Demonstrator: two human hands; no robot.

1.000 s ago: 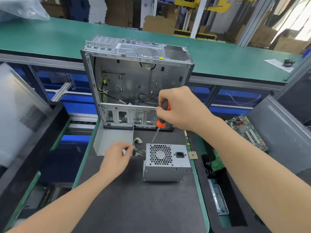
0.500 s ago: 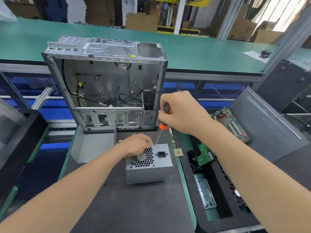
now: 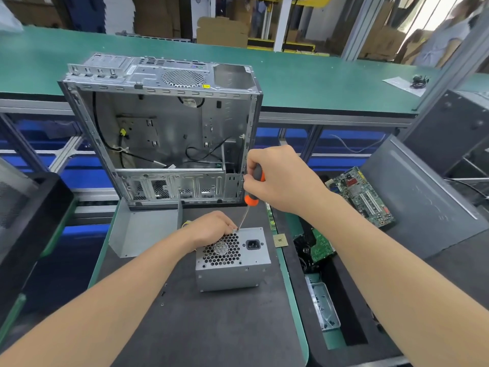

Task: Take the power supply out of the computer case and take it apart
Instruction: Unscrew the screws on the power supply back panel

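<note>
Right, PSU (image 3: 232,263) is out of the computer case (image 3: 158,123) and sits on the mat (image 3: 211,327) directly under the left hand (image 3: 211,229), whose fingers curl over its top far corner to steady it. Right hand (image 3: 280,178), up and to the right of the left, grips the screwdriver (image 3: 254,186), tip down by the left fingertips. PSU looks like a stiff sheet-metal box, prob. fairly heavy w/ sharp edges. Best held by the flat sides, not the fan grille (image 3: 221,249) or wires (image 3: 186,224).
</note>
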